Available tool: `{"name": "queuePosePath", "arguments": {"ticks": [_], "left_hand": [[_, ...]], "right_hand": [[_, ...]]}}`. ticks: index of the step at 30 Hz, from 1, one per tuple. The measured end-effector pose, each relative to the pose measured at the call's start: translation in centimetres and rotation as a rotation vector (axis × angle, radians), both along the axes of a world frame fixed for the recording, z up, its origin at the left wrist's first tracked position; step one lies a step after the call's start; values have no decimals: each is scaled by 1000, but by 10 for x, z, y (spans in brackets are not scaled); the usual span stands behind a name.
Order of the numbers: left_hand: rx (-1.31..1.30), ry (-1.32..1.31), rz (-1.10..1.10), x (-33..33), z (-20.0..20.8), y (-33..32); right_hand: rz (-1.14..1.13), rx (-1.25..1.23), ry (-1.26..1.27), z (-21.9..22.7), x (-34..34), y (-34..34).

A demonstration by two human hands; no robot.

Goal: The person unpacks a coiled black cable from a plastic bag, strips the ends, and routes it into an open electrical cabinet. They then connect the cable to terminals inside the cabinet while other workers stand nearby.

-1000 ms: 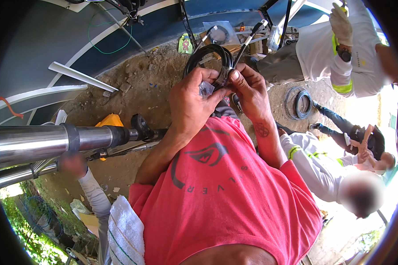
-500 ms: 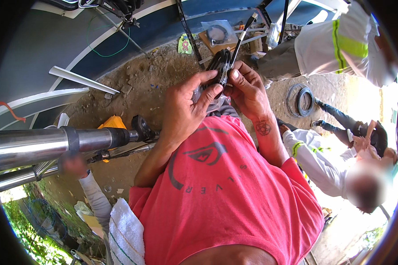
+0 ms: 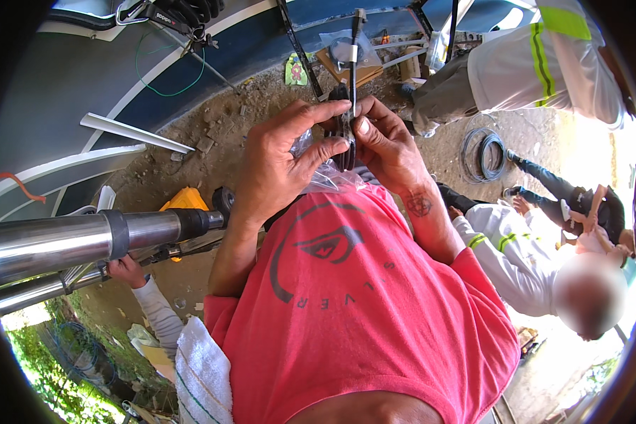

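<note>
In front of my chest, a coil of black cable [image 3: 344,157] is held between both hands. My left hand [image 3: 283,152] pinches it from the left, with index finger and thumb on its edge. The fingers of my right hand [image 3: 387,143] close on its right side near the top. From the coil a stiff cable end [image 3: 353,74] points up and away from me, with a white band and a dark tip. A crumpled clear plastic bag [image 3: 332,178] hangs below the coil, partly behind my left hand.
Shiny metal poles [image 3: 56,240] cross at left, where another person's hand [image 3: 126,271] touches them. Black cable coils [image 3: 489,157] lie on the dirt at right. Co-workers in white shirts [image 3: 509,71] are at right. A white strip [image 3: 134,133] and a yellow object [image 3: 185,199] are at left.
The coil has turned edge-on, and the cable end has swung from slanting right to nearly upright. My left hand has shifted slightly left.
</note>
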State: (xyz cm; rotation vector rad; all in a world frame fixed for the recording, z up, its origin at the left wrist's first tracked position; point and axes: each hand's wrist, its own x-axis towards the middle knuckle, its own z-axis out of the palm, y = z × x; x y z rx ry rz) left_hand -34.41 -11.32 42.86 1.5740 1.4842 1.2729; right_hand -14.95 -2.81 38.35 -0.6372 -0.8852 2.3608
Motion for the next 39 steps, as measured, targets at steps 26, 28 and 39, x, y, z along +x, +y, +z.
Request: {"name": "queuePosePath", "arguments": {"ticks": [26, 28, 39], "left_hand": [[-93, 165, 67, 0, 16, 1], [-125, 188, 40, -2, 17, 2], [-127, 302, 26, 6, -17, -2]], "right_hand": [[54, 238, -150, 9, 9, 4], [67, 232, -151, 8, 10, 4], [92, 172, -103, 2, 14, 0]]}}
